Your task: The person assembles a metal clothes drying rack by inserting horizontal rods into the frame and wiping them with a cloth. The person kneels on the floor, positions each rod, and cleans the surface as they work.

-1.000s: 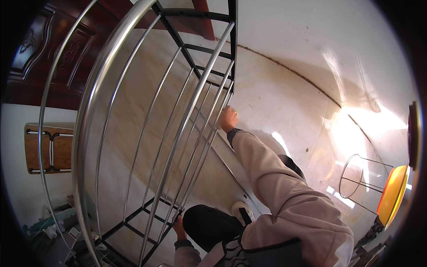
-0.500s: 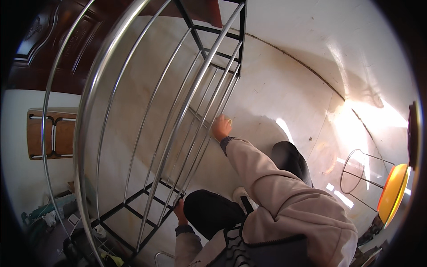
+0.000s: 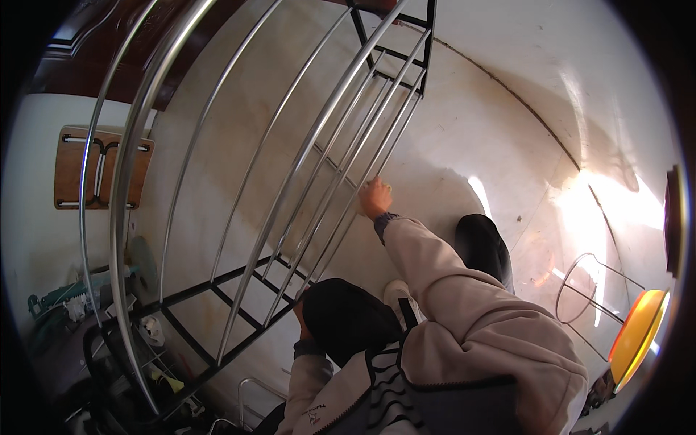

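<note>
So, the rack [image 3: 300,156] slants along the person's left, its near black end frame [image 3: 235,307] right up by the left knee [image 3: 344,319]. Right hand's [image 3: 376,199] fingers are curled at the outermost rail [image 3: 399,135]; can't tell what they're pinching. Left hand's [image 3: 301,322] mostly behind that knee, grip unreadable. Floor [image 3: 525,203] stretches right, toward a yellow stool [image 3: 638,339] well apart.
</note>
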`<state>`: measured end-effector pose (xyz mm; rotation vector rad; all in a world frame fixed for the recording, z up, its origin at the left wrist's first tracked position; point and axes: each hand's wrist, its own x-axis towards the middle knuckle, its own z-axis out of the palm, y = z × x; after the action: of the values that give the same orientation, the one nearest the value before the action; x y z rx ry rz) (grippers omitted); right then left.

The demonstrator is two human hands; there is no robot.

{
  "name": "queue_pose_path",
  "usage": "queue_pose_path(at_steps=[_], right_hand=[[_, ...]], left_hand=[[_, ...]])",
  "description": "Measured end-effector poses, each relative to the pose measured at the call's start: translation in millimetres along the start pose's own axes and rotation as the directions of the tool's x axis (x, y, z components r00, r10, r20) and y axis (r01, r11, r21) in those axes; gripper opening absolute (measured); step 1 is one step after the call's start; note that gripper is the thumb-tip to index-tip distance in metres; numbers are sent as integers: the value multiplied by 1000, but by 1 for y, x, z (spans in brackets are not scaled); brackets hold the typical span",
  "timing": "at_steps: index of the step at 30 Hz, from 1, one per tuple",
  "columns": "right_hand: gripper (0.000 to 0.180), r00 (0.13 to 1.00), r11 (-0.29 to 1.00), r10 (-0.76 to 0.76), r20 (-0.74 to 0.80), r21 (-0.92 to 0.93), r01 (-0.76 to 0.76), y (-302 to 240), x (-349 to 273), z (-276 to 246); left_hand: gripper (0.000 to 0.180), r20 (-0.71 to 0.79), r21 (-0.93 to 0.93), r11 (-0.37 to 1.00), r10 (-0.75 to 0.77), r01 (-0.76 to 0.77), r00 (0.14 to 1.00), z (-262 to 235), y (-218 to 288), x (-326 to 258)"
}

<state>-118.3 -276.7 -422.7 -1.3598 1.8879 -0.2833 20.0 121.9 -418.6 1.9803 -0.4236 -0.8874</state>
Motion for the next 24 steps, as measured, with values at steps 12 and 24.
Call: queue_pose_path(at_steps=[12, 24], right_hand=[[36, 993, 998, -42, 110, 45, 37, 25, -135, 46], [34, 958, 995, 7, 286, 93, -35, 33, -223, 64]], left_hand=[[18, 9, 19, 990, 136, -136, 991, 9, 14, 8], [15, 18, 22, 978, 206, -206, 978, 11, 14, 5]])
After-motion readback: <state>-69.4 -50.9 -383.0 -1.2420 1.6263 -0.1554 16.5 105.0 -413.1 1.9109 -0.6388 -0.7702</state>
